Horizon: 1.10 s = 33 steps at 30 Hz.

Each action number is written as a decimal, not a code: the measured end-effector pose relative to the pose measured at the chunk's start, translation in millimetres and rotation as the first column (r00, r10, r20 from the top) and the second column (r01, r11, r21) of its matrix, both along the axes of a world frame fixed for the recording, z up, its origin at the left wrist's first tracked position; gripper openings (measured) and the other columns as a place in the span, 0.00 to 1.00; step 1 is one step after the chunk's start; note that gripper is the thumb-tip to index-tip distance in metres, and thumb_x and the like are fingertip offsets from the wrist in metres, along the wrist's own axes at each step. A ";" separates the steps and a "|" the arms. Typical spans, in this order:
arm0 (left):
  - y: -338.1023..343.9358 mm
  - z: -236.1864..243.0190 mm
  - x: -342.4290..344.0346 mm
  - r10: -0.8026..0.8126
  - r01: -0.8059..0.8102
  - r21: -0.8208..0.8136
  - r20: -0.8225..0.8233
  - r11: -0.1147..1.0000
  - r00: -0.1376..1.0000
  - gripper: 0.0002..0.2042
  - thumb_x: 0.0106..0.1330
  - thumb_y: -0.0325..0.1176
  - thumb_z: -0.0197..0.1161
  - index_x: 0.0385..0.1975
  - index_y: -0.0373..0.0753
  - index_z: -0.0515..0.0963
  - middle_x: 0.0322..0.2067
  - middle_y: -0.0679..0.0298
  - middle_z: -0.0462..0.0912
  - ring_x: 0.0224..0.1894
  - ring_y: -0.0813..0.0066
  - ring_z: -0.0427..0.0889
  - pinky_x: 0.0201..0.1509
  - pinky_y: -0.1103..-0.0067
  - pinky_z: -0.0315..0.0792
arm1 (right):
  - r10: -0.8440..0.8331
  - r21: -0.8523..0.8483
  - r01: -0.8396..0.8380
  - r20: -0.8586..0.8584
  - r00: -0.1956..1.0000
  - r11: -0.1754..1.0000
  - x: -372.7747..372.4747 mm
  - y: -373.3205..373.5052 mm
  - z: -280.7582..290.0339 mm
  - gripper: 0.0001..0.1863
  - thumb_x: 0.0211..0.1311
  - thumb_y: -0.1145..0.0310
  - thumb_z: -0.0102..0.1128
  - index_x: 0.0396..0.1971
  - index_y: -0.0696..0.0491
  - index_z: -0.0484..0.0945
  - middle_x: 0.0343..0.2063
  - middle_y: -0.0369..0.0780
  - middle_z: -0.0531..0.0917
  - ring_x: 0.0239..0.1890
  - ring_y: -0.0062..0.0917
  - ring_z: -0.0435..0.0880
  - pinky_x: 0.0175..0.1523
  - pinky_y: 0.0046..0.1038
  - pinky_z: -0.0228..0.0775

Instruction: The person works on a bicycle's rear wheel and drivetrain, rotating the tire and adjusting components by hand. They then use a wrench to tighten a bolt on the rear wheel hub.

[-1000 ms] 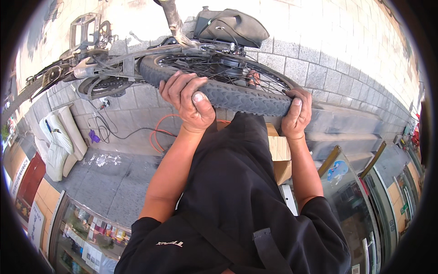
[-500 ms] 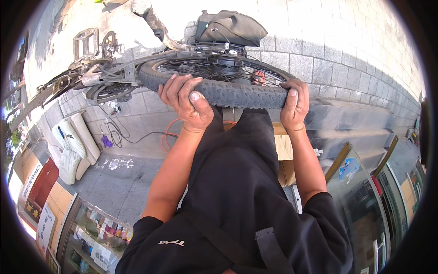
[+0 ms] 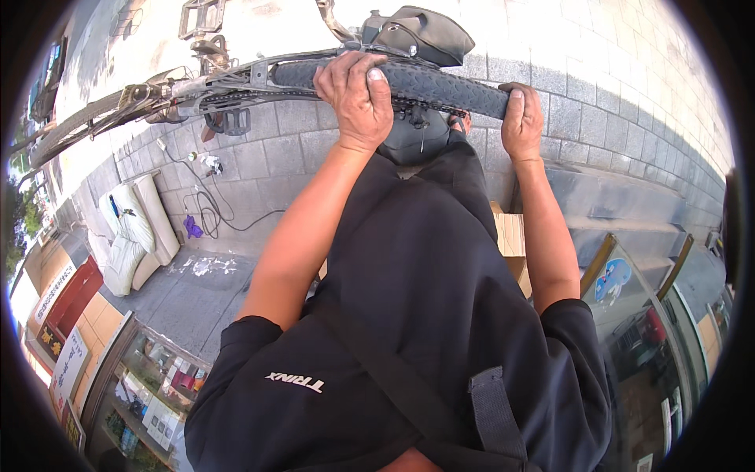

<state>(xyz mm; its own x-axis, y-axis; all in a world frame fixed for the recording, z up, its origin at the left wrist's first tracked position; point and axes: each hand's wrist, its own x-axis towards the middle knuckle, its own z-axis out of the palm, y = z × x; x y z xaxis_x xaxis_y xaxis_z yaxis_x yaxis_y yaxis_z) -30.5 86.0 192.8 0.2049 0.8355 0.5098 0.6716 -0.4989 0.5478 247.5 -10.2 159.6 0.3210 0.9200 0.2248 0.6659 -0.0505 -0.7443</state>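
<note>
A bicycle (image 3: 224, 79) stands across in front of me, with its frame and another wheel (image 3: 82, 130) stretching to the left. My left hand (image 3: 360, 98) is closed round the nearest knobby black tyre (image 3: 440, 82), thumb on top. Farther right along the same tyre, my right hand (image 3: 523, 122) grips it, thumb also on top. Behind the tyre hangs a dark bag (image 3: 431, 35), and a second dark bag (image 3: 413, 138) shows below it, near my legs. A pedal (image 3: 228, 120) sticks out on the near side. Most of this wheel's spokes are hidden by the tyre.
A seat with a pale cushion (image 3: 126, 236) stands at left, near a loose cable (image 3: 208, 208) and a purple item (image 3: 193, 226) on the paving. Right of my legs is a cardboard box (image 3: 510, 234), with steps (image 3: 621, 208) and a glass door (image 3: 637, 315) beyond.
Both hands have moved the wheel away from me and up in view. It has turned from lying tilted, spokes showing, to nearly edge-on. The second bag now shows below it.
</note>
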 end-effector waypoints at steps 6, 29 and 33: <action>4.2 11.2 -3.4 -0.109 0.108 0.019 0.105 0.994 0.988 0.12 0.75 0.37 0.58 0.54 0.42 0.80 0.51 0.62 0.79 0.58 0.62 0.73 0.68 0.65 0.58 | -0.158 -0.074 0.165 0.088 0.983 0.984 2.5 -2.9 -0.3 0.20 0.80 0.60 0.43 0.44 0.57 0.83 0.41 0.50 0.83 0.45 0.47 0.81 0.53 0.41 0.73; -99.0 -215.2 48.4 0.968 0.504 -0.863 0.109 -0.021 0.226 0.15 0.81 0.47 0.48 0.56 0.47 0.72 0.39 0.64 0.76 0.31 0.70 0.77 0.26 0.74 0.67 | -0.053 -0.286 0.119 0.227 0.973 0.951 -32.2 20.1 57.2 0.24 0.79 0.55 0.41 0.47 0.60 0.81 0.40 0.54 0.86 0.43 0.49 0.85 0.50 0.43 0.74; -95.1 -214.7 65.4 0.956 0.282 -0.956 0.000 -0.086 0.293 0.15 0.80 0.48 0.47 0.51 0.45 0.74 0.34 0.65 0.75 0.28 0.74 0.73 0.22 0.76 0.62 | -0.038 -0.270 0.094 0.204 0.978 0.958 -51.3 32.7 68.6 0.23 0.79 0.58 0.41 0.45 0.60 0.82 0.40 0.53 0.85 0.43 0.48 0.83 0.51 0.42 0.74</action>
<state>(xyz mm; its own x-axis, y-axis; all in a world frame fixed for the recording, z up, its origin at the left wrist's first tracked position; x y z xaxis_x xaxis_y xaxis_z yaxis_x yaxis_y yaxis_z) 34.9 -9.1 -21.8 -0.1708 0.2665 -0.9486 -0.4446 0.8383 0.3156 196.2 22.5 228.1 0.3588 0.9330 0.0283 0.7844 -0.2849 -0.5510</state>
